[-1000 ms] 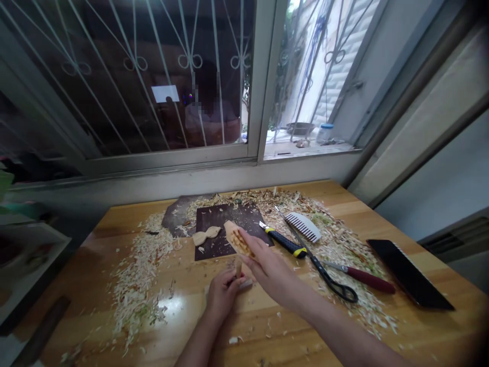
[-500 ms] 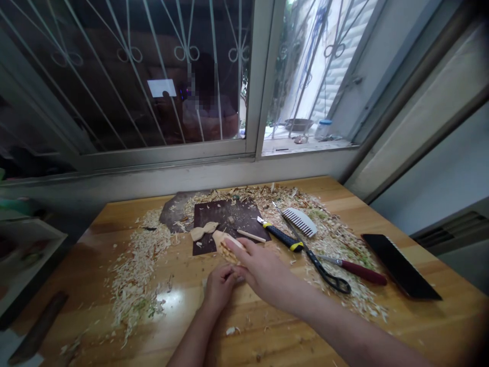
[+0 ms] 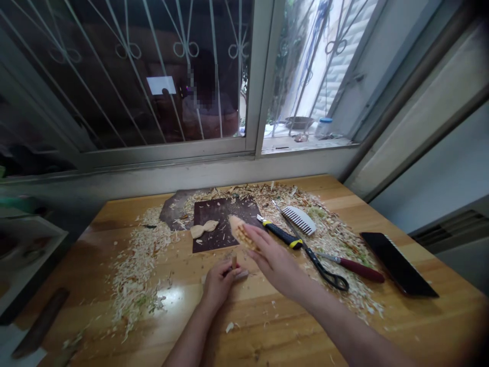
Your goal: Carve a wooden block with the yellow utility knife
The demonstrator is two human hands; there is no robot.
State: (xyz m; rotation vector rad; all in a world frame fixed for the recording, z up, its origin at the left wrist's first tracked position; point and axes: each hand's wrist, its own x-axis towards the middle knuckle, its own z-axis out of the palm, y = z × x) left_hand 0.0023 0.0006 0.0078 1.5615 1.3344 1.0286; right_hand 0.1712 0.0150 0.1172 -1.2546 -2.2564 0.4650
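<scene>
Shows a barred window (image 3: 263, 76) at the back, with a shallow dark pan (image 3: 300, 123) just beside a blue-lidded jar (image 3: 323, 128) by its sill (image 3: 305, 145), and blue cables (image 3: 319, 23) hanging beyond.

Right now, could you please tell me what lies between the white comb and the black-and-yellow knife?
In the head view, a black-handled tool has its slim shaft between the white comb and the knife.

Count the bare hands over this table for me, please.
2. The left hand is low in the middle, holding a small wooden peg; the right hand is farther right, gripping a pale wooden piece. No others show.
</scene>
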